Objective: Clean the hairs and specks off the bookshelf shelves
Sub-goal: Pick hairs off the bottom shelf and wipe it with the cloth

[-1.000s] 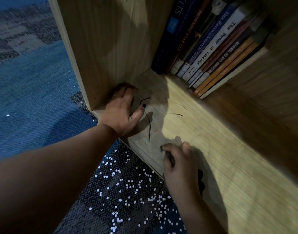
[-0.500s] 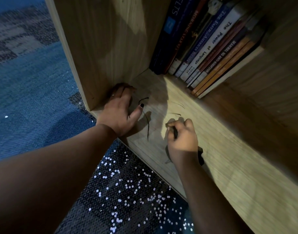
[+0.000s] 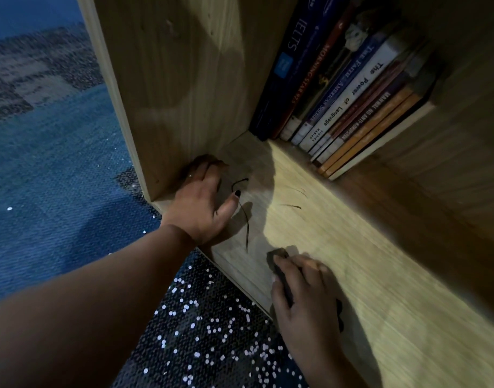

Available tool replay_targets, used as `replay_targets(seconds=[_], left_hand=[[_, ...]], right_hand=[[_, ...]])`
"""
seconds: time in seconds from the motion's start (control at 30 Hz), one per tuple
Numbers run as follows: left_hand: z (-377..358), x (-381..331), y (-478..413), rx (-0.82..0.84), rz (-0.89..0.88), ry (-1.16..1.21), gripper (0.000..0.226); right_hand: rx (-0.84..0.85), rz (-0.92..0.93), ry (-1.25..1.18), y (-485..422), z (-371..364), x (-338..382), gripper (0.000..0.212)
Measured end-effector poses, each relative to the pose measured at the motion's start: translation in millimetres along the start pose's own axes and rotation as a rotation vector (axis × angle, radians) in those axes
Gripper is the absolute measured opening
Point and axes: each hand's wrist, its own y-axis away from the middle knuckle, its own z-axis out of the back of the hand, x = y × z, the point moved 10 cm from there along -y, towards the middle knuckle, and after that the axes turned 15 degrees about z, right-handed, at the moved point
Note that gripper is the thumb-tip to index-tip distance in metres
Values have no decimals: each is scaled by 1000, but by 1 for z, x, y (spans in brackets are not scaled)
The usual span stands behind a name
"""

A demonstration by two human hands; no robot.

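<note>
Currently, hairs [image 3: 244, 217]: dark strands lying loose on the shelf [image 3: 366, 261], near the left corner; a thinner strand [image 3: 292, 205] lies further right.
Handling: judged very light, limp and easily scattered; best swept or pinched mid-strand.
Left hand [image 3: 203, 205]: flat on the shelf, fingers spread, thumb beside the long strand, holding nothing.
Right hand [image 3: 304, 292]: curled over a dark cloth [image 3: 279, 261], pressing it to the near edge.
Books [image 3: 346, 88]: leaning at the far back.
Carpet [image 3: 212, 331]: white specks below.
</note>
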Motion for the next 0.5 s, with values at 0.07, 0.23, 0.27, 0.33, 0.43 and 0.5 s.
replay_targets(seconds=[0.07,0.23,0.27,0.33,0.43,0.5], left_hand=[[-1,1,0,2,-3,-5,80],[-2,2,-1,9,8,-12,84],[-3,3,-1,16,13,-13,85],[-3,2,0,15,8,-15,84],[-3,2,0,13,-1,-18,81],[-3,3,0,14,2,-21,81]], right_hand=[[-49,-13,-74,-7,-7,-7,30],[-177,-35,-128,-46,-9,-30,24],[-173,-52,-128,-54,-11,-36,25],[-156,-100,-131,-70,-13,-48,26],[-151,-155,-126,-93,-13,-68,28],[-151,-153,-128,-108,-13,-78,28]])
